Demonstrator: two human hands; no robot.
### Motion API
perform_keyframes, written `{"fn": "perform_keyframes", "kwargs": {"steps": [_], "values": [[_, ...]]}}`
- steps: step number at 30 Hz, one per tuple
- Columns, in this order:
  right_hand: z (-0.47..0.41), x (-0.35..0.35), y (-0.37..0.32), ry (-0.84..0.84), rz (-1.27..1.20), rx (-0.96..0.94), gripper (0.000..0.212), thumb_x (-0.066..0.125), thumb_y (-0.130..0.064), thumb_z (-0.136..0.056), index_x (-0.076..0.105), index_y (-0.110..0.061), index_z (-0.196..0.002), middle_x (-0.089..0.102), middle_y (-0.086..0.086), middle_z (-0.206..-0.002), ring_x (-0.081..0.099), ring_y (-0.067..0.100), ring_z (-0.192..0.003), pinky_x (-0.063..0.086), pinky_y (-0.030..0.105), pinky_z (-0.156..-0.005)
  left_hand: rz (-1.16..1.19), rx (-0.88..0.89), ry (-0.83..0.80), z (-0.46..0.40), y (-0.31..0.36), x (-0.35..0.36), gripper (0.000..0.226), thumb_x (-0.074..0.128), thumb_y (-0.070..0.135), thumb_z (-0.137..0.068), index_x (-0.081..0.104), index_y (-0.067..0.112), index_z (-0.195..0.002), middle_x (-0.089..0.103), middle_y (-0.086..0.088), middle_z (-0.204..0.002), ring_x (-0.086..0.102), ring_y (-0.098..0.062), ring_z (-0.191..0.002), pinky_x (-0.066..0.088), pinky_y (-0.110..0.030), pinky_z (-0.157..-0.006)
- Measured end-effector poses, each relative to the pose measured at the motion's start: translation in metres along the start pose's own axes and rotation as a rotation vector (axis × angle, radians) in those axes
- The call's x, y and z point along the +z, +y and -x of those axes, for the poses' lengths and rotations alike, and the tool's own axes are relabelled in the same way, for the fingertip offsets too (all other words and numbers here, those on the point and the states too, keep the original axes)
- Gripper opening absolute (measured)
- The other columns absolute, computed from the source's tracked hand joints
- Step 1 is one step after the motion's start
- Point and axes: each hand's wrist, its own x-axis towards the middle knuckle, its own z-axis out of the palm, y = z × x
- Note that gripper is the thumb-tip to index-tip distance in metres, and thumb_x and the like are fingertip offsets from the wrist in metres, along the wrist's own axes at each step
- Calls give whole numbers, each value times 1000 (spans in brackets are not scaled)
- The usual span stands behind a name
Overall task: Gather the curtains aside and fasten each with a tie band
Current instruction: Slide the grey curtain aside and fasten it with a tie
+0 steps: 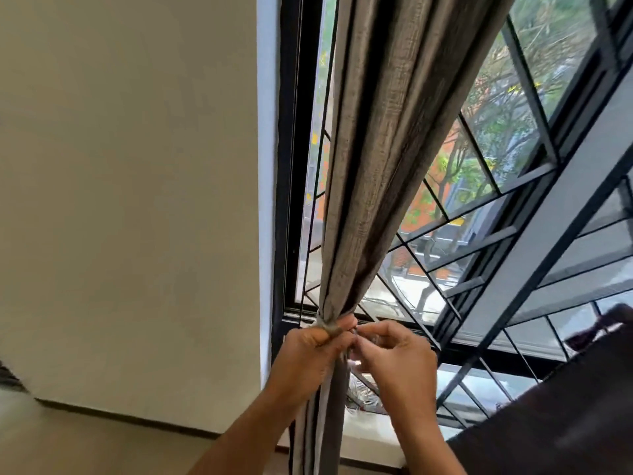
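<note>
Curtain: the grey-brown curtain hangs from the top centre of the frame and narrows to a tight neck at lower centre, just in front of the black window frame. Below the neck it drops straight toward the floor.
Tie band: a pale tie band wraps the neck of the bundle, showing just above my left knuckles. Its ends are hidden between my fingers, so I cannot tell what kind of fastening it has.
Left hand: my left hand is closed around the gathered cloth and the band, thumb pressing at the front of the neck.
Right hand: my right hand is pinched shut on something small and thin at the meeting point, I think the band's free end, though it is too small to be sure.
Step in hand: I judge I am closing the band, with the gathering already done on this curtain.
How to do it well: I should keep the left grip firm so the folds do not spring loose while the right works. Pull the free end snug before locking it, so the band bites into the cloth and cannot slide down.
Check before letting go: ease the left hand off slowly and watch whether the neck holds.
Risk: the fabric looks thick and heavy, so a slack band may slip.
</note>
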Motion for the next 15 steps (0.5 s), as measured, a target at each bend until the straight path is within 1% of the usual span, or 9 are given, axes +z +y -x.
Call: {"fn": "perform_keyframes", "kwargs": {"steps": [2, 3, 5, 6, 8, 9, 11, 13, 15], "values": [[0, -4, -7, -74, -410, 259, 8, 84, 8, -85, 83, 1, -89, 80, 30, -79, 77, 27, -64, 68, 33, -60, -149, 172, 70, -3, -11, 1, 36, 81, 25, -92, 81, 42, -124, 88, 10, -113, 83, -8, -107, 63, -29, -105], [2, -7, -9, -110, -557, 351, 8, 81, 10, -87, 78, 11, -94, 79, 35, -81, 76, 27, -62, 68, 29, -57, -303, 288, 66, -4, -18, 0, 36, 78, 28, -98, 78, 48, -128, 88, 12, -110, 82, -3, -99, 65, -22, -97], [5, -9, -11, -146, -743, 450, 9, 78, 7, -90, 75, 12, -96, 81, 26, -77, 79, 24, -61, 69, 27, -57, -643, 467, 6, -6, -32, -2, 28, 61, 37, -107, 70, 44, -133, 85, 12, -100, 76, 0, -83, 64, -17, -80], [7, -9, -11, -146, -792, 477, 6, 78, 5, -91, 75, 8, -94, 82, 22, -77, 80, 23, -63, 70, 28, -59, -723, 500, -19, -7, -36, -2, 24, 55, 37, -107, 70, 38, -126, 81, 10, -93, 72, -4, -77, 64, -22, -74], [11, -4, -9, -149, -824, 479, 9, 80, 0, -91, 75, 6, -96, 82, 21, -80, 81, 25, -66, 70, 30, -62, -672, 494, -15, -9, -39, 0, 18, 58, 29, -105, 76, 29, -108, 80, 10, -87, 74, -12, -73, 66, -34, -69], [15, -2, -8, -168, -813, 469, 14, 81, -2, -92, 76, 8, -100, 81, 20, -81, 79, 24, -65, 70, 30, -62, -591, 483, 24, -9, -38, 1, 18, 65, 25, -104, 81, 30, -108, 82, 11, -87, 77, -12, -75, 67, -37, -71], [22, 4, -2, -208, -741, 465, 13, 83, -7, -91, 80, 3, -99, 80, 19, -82, 76, 23, -68, 66, 31, -60, -393, 464, 147, -8, -33, 1, 20, 78, 30, -98, 85, 41, -114, 86, 14, -90, 81, -13, -80, 69, -36, -74], [27, 9, 6, -254, -604, 435, 6, 90, -11, -82, 84, -9, -85, 83, 20, -88, 72, 24, -76, 55, 34, -64, -346, 488, 241, -9, -26, -1, 12, 83, 43, -90, 85, 46, -100, 85, 17, -86, 80, -12, -77, 67, -32, -70], [29, 14, 12, -259, -465, 404, 10, 90, -2, -77, 85, -11, -73, 83, 15, -82, 71, 23, -79, 51, 35, -69, -389, 536, 269, -8, -17, 2, 7, 86, 48, -85, 83, 42, -86, 80, 28, -79, 79, -4, -77, 65, -20, -70]]}}
